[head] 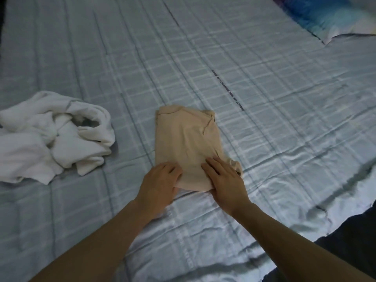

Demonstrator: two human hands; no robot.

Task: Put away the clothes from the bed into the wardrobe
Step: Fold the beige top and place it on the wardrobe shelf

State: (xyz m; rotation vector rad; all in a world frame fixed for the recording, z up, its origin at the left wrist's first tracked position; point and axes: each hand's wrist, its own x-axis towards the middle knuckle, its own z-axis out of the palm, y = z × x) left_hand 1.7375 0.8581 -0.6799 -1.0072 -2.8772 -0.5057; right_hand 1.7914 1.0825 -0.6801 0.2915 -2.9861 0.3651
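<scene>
A beige garment, folded into a narrow rectangle, lies on the bed in the middle of the view. My left hand holds its near left corner, fingers on top and the thumb tucked beneath the edge. My right hand holds the near right corner the same way, fingers spread over the cloth. Creases run out from both hands. A crumpled pile of white clothes lies at the left, apart from both hands. No wardrobe is in view.
The bed is covered by a pale blue checked sheet with wrinkles at the right. A blue patterned pillow lies at the far right corner. The bed's dark near-right edge shows at the lower right.
</scene>
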